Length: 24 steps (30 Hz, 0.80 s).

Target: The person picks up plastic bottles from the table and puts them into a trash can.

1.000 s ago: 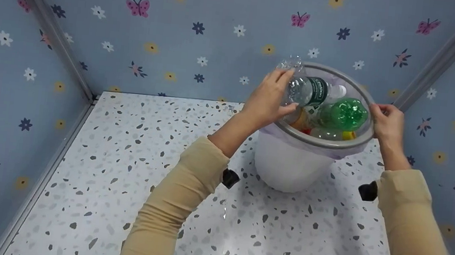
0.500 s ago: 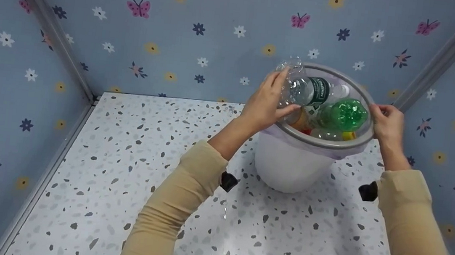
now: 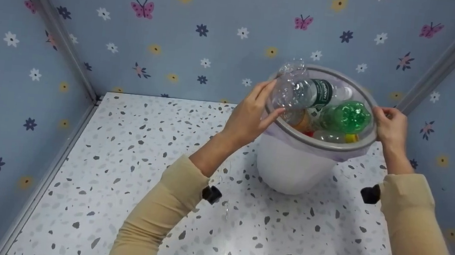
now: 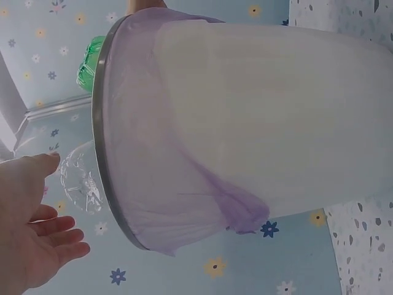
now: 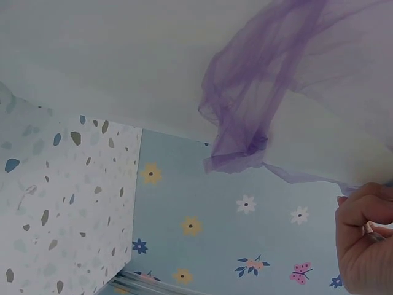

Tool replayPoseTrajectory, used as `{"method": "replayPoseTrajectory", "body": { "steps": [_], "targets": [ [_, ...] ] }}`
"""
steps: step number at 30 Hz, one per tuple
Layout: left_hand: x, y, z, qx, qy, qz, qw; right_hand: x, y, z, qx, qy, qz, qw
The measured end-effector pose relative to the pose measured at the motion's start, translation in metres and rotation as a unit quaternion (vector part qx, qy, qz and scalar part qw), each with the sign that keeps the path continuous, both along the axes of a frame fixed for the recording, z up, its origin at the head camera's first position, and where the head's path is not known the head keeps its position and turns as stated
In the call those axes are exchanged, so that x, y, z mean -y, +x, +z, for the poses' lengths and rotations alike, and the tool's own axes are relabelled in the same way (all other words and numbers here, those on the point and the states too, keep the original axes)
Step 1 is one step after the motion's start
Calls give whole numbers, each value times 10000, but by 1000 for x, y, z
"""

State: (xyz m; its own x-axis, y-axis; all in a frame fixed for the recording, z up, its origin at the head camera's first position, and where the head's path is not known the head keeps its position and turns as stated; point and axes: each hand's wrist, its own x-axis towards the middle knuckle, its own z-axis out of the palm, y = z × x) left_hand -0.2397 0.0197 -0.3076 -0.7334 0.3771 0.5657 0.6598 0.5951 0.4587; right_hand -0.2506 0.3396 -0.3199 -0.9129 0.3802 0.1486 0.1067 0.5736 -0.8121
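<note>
A white trash bin (image 3: 290, 170) with a grey rim and a purple liner bag (image 4: 242, 209) holds several plastic bottles. Its top tilts toward the right. My right hand (image 3: 393, 126) grips the rim at the right side, fingers curled; the right wrist view shows that hand beside the liner. My left hand (image 3: 247, 117) is at the left rim, its fingers spread and loosely bent, with nothing held. A clear bottle with a dark green label (image 3: 322, 92) lies near its fingertips on top of the pile. Beside that bottle lies a green bottle (image 3: 353, 116).
Another clear plastic piece (image 3: 293, 68) sticks up over the bin's back left rim. Blue flowered panels (image 3: 222, 13) stand behind and at both sides. The bin stands on a white speckled surface (image 3: 144, 156) near the back panel.
My left hand has drawn back leftward and down, away from the clear bottle at the top of the bin. The right hand stays on the rim; the view has shifted slightly.
</note>
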Motion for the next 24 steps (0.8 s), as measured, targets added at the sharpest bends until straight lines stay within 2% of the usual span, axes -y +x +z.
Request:
{"method": "replayPoseTrajectory", "body": {
  "steps": [7, 13, 17, 21, 24],
  "targets": [
    [21, 15, -8, -720, -190, 96, 9972, -4, 0, 2, -7, 65, -60, 10000],
    [39, 28, -16, -1394, 46, 15, 9902, -7, 1, 2, -28, 154, -214, 9996],
    [51, 36, -22, -1871, 161, -6, 9822, -9, 8, 4, -114, -342, -253, 9990],
    [64, 44, -30, -2054, 203, 75, 9784, -11, 18, 2, -636, -1040, -168, 9924],
    [74, 51, -38, -2058, 215, 179, 9782, -11, 29, -7, -1213, -1112, -208, 9862]
  ]
}}
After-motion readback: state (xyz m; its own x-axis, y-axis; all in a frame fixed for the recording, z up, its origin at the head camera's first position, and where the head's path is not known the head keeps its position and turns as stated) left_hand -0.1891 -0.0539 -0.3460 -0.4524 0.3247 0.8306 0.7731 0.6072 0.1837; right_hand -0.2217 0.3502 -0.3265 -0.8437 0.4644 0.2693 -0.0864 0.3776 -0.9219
